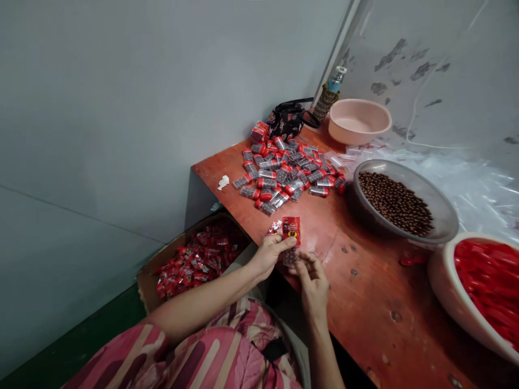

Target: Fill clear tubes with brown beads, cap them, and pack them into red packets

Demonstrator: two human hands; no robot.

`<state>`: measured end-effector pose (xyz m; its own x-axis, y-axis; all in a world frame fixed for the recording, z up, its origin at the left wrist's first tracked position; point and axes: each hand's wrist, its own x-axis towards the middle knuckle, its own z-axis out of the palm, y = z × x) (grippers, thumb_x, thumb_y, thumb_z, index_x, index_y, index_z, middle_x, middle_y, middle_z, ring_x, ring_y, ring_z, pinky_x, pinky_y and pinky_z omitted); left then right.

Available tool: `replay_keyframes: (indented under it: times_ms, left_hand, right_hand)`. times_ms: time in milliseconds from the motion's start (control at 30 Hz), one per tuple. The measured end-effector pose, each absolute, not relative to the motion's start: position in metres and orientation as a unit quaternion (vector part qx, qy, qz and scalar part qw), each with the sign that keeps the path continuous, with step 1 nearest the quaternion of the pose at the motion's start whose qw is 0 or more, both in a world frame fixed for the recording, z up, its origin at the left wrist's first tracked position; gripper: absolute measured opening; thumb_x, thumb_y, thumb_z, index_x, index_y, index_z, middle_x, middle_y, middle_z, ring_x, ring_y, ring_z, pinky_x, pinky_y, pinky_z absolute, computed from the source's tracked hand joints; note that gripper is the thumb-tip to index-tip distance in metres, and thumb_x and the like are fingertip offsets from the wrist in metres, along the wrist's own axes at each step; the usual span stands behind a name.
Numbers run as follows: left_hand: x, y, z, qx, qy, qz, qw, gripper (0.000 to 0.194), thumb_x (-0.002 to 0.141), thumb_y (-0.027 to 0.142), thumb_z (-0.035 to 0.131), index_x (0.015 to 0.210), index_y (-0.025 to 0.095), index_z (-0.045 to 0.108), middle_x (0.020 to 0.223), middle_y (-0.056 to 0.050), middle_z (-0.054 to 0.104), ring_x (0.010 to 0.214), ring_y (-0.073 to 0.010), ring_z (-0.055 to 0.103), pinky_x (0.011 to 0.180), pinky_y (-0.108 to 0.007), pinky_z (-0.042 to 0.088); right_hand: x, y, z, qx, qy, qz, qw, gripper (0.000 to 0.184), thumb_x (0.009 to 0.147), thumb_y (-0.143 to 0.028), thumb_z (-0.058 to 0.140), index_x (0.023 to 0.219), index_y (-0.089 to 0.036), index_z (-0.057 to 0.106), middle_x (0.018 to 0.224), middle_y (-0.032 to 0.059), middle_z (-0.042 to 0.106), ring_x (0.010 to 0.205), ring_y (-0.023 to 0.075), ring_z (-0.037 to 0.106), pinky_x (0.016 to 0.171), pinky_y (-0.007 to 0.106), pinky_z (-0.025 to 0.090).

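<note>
Near the table's edge, my left hand (267, 256) pinches a red printed packet (291, 228) between thumb and fingers. A second shiny red-and-white piece of wrapper (275, 227) shows just behind that hand. Below the red packet is a small clear tube (289, 257) with dark brown balls in it. My right hand (314, 282) has its thumb and fingertips closed at the tube's lower end; part of the grip is hidden. Past both hands lies a heap of clear tubes with red caps (284, 172), filled with brown balls.
On the table (360, 292) stand a grey bowl of brown balls (395, 202), a white bowl of red plastic pieces (440, 270), a pink basin (359, 121), clear plastic tubes (478, 183), a black bag (286, 120) and a bottle (329, 94). A carton of red packets (198, 259) sits lower left.
</note>
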<state>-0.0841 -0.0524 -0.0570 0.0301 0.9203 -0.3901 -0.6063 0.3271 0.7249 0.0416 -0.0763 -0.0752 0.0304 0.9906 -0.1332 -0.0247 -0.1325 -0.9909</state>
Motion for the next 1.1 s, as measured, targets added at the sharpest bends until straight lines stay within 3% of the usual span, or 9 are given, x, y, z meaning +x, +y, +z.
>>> replay_keyframes:
  times_ms: [133, 400, 633, 867, 1100]
  left_hand:
    - [-0.078, -0.051, -0.055, 0.165, 0.395, 0.560, 0.710, 0.032, 0.060, 0.038, 0.072, 0.066, 0.009, 0.060, 0.055, 0.000, 0.055, 0.050, -0.0083, 0.049, 0.052, -0.021, 0.036]
    - [-0.079, -0.052, -0.058, 0.179, 0.416, 0.530, 0.717, 0.026, 0.059, 0.028, 0.073, 0.070, 0.006, 0.065, 0.057, -0.003, 0.059, 0.048, -0.0079, 0.051, 0.047, -0.019, 0.036]
    - [-0.072, -0.060, -0.056, 0.206, 0.378, 0.497, 0.753, 0.030, 0.066, 0.036, 0.067, 0.073, 0.007, 0.065, 0.049, 0.000, 0.055, 0.033, -0.0060, 0.041, 0.033, -0.019, 0.028]
    - [-0.067, -0.057, -0.060, 0.111, 0.382, 0.599, 0.695, 0.028, 0.062, 0.033, 0.072, 0.073, 0.008, 0.064, 0.069, -0.006, 0.064, 0.059, -0.0109, 0.058, 0.059, -0.022, 0.044]
    - [-0.061, -0.067, -0.061, 0.146, 0.396, 0.556, 0.716, 0.032, 0.067, 0.039, 0.067, 0.073, 0.008, 0.063, 0.053, -0.001, 0.055, 0.036, -0.0052, 0.040, 0.033, -0.018, 0.027]
  right_hand:
    - [0.034, -0.087, -0.081, -0.543, -0.413, 0.558, 0.472, 0.028, 0.072, -0.035, 0.063, 0.092, -0.016, 0.058, 0.074, 0.0029, 0.065, 0.059, 0.0150, 0.061, 0.058, 0.030, 0.053]
    - [0.032, -0.087, -0.080, -0.541, -0.461, 0.502, 0.493, 0.022, 0.072, -0.032, 0.063, 0.087, -0.015, 0.062, 0.074, 0.0023, 0.065, 0.060, 0.0130, 0.059, 0.059, 0.027, 0.051]
    - [0.029, -0.089, -0.084, -0.512, -0.378, 0.558, 0.532, 0.023, 0.073, -0.031, 0.063, 0.088, -0.014, 0.060, 0.064, -0.0005, 0.061, 0.049, 0.0099, 0.054, 0.050, 0.024, 0.047]
    - [0.029, -0.091, -0.082, -0.557, -0.425, 0.506, 0.504, 0.027, 0.070, -0.033, 0.065, 0.088, -0.013, 0.061, 0.074, 0.0027, 0.063, 0.056, 0.0113, 0.057, 0.055, 0.026, 0.050]
    - [0.027, -0.090, -0.087, -0.547, -0.371, 0.521, 0.540, 0.026, 0.069, -0.032, 0.066, 0.086, -0.013, 0.063, 0.069, 0.0009, 0.063, 0.051, 0.0089, 0.054, 0.051, 0.023, 0.047]
